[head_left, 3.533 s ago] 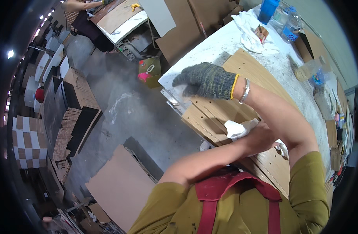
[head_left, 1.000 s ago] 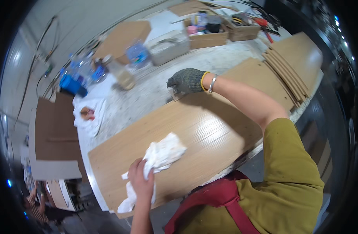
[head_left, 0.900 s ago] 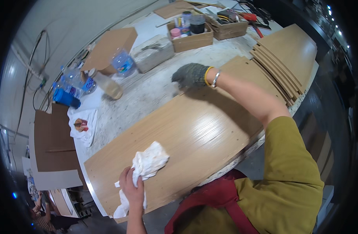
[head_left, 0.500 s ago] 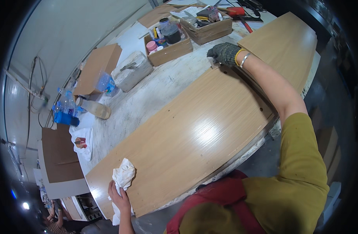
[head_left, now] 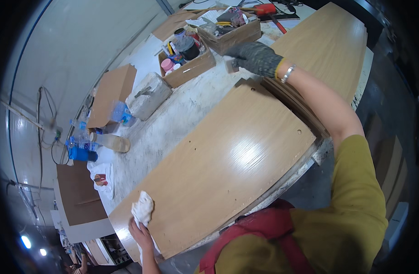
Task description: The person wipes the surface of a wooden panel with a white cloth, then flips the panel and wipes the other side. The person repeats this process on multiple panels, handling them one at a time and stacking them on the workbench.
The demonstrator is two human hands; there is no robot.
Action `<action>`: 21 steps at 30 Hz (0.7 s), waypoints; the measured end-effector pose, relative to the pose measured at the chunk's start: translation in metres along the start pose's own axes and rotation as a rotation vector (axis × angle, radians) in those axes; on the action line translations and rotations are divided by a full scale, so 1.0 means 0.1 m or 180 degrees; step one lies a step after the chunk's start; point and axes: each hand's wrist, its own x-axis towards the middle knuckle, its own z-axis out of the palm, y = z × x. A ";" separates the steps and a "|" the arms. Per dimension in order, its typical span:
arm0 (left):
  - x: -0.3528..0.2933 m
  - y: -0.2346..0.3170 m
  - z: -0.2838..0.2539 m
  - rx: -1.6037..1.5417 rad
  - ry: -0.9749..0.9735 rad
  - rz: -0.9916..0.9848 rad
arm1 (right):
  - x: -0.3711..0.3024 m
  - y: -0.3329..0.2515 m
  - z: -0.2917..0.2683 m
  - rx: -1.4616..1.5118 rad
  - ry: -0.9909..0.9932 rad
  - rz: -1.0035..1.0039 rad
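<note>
A long light-wood panel lies slantwise across the table in front of me. At its near left end my left hand is closed around part of a white cloth, whose bunched top rests on the panel. My right hand, in a dark grey knitted glove with a yellow cuff, reaches past the panel's far corner. Its fingers are closed on a small pale block, partly hidden by the glove. Two round holes mark the panel's right end, and a few tiny dark spots dot its face.
Another wood panel lies at the far right. Behind stand two open cardboard boxes of jars and tools, a wrapped white block, plastic bottles and a red-handled tool. The white table is stained.
My right hand has moved left and off the panel's far corner with the pale block, uncovering more of that end. My left hand stays on the cloth. The view has shifted slightly.
</note>
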 end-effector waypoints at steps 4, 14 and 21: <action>0.53 -0.27 0.06 -0.0023 0.0382 -0.0229 | -0.59 -0.39 -0.01 0.1642 0.0714 0.0546; 1.16 -0.95 0.21 -0.0297 0.0157 0.0228 | -2.67 -2.07 0.57 0.0124 0.0241 0.0742; 0.58 -1.78 -0.07 -0.0945 0.0364 0.1032 | -2.61 -4.70 1.16 0.2886 -0.0793 0.0036</action>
